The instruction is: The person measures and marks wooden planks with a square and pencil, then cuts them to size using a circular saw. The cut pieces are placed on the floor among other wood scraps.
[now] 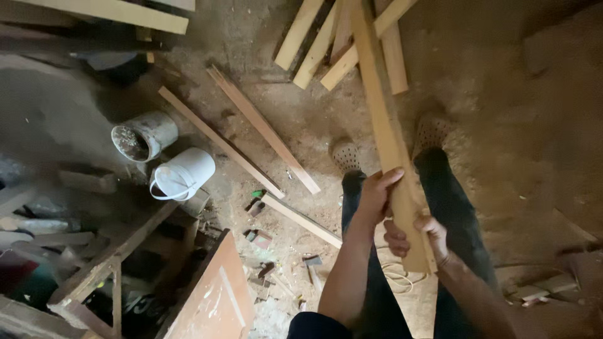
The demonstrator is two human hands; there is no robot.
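Item: one long pale wooden plank (384, 125), held at its near end by both hands, its long axis running from the grip toward twelve o'clock, slightly to eleven, over the sawdust floor (502, 138) and above a heap of loose boards (326, 44). The left hand (375, 196) was clenched round the plank's left edge, higher up and farther from the body; the right hand (422, 242) grasped it lower, at five o'clock from the left, nearest the butt end. Both forearms rose from six o'clock; two tipped buckets (164, 157) lay at nine o'clock.
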